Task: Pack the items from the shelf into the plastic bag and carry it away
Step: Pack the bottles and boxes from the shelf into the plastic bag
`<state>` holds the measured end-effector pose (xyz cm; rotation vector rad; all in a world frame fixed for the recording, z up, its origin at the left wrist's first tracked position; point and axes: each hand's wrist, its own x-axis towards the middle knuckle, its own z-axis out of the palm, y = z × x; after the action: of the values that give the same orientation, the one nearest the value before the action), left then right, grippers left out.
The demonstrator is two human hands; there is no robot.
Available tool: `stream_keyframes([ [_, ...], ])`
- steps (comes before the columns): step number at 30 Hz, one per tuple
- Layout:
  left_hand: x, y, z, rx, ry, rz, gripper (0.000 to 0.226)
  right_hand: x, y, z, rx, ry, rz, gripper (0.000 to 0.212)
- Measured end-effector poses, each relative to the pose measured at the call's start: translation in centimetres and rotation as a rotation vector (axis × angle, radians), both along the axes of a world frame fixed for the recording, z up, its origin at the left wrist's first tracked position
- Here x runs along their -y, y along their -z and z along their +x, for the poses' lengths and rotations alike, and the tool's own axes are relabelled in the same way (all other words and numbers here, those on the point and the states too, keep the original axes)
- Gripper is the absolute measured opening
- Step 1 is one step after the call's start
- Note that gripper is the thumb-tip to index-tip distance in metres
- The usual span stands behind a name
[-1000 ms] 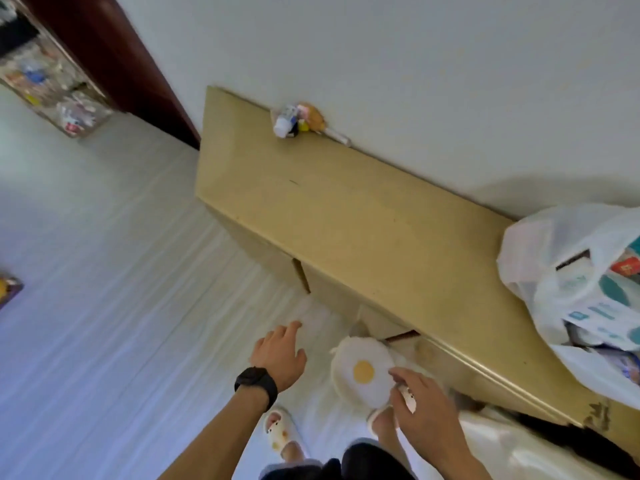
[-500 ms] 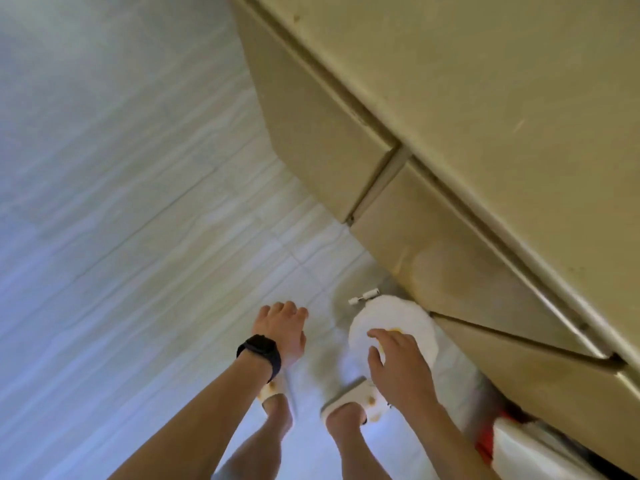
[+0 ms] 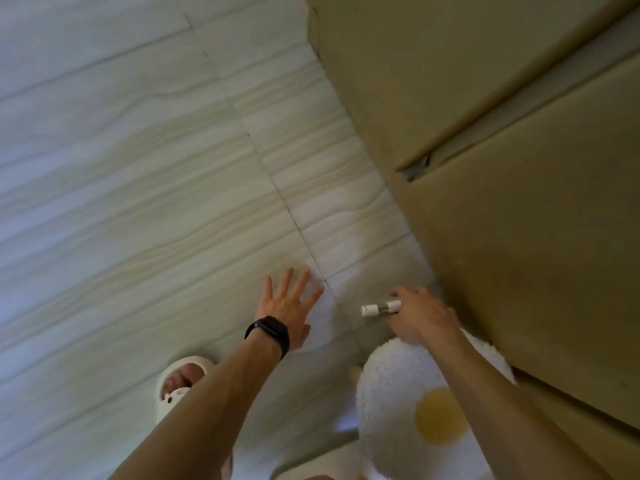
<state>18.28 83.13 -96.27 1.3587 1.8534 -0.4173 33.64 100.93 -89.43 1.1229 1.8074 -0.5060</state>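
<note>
My right hand (image 3: pixel 420 317) reaches low over the floor beside the cabinet and grips a small white tube with a clear middle (image 3: pixel 379 309), which sticks out to the left of my fingers. A fluffy white fried-egg plush with a yellow yolk (image 3: pixel 408 407) lies on the floor under my right forearm. My left hand (image 3: pixel 289 306), with a black watch on its wrist, hovers over the tiles with fingers spread and nothing in it. The plastic bag and the shelf top are out of view.
The beige cabinet (image 3: pixel 519 168) with its drawer fronts fills the right side, close to my right hand. Pale wood-grain floor tiles (image 3: pixel 138 202) spread across the left. My foot in a white slipper (image 3: pixel 180 379) stands below my left arm.
The view has dropped closer to the floor. My right hand has left the egg plush and moved forward to the small white tube, closing on it. My left hand has spread its fingers.
</note>
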Motion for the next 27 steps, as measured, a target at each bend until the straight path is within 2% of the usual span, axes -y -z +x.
stream_keyframes([
  [2,1.2,2.3,-0.1,-0.006,0.003,0.016,0.091,-0.7,1.9,-0.9,0.093,0.011,-0.055,0.08],
  [4,2.1,3.3,-0.1,-0.003,-0.005,0.043,0.097,-1.0,3.6,-1.9,0.225,0.083,-0.1,0.117],
  [6,2.3,3.6,-0.4,0.004,-0.008,0.06,0.099,-0.8,4.9,-2.8,0.284,0.163,-0.103,0.135],
  [7,2.3,3.7,-0.6,0.009,-0.005,0.062,0.1,-0.5,5.6,-3.1,0.279,0.185,-0.093,0.134],
  [11,2.1,3.5,-1.5,0.016,0.04,0.03,0.104,1.4,7.0,-3.2,0.233,0.122,-0.002,0.101],
  [13,2.0,3.0,-1.7,0.015,0.053,0.012,0.104,2.0,6.6,-3.0,0.205,0.089,0.024,0.095],
  [16,1.6,0.7,-2.0,0.024,0.085,-0.04,0.093,1.9,3.0,-3.3,0.033,0.148,0.045,0.085],
  [19,1.6,-4.8,-2.6,0.039,0.019,-0.084,0.076,2.8,-4.5,-4.2,-0.28,0.347,0.121,0.063],
  [21,1.7,-10.1,-3.1,0.063,-0.011,-0.098,0.074,4.7,-10.7,-4.0,-0.426,0.524,0.149,0.052],
  [25,1.2,-23.3,-3.6,0.113,0.021,-0.096,0.072,9.5,-23.9,-2.3,-0.53,0.965,-0.049,0.04],
  [27,0.4,-30.8,-3.8,0.136,0.06,-0.059,0.068,11.2,-30.8,-1.8,-0.538,1.146,-0.148,0.042],
])
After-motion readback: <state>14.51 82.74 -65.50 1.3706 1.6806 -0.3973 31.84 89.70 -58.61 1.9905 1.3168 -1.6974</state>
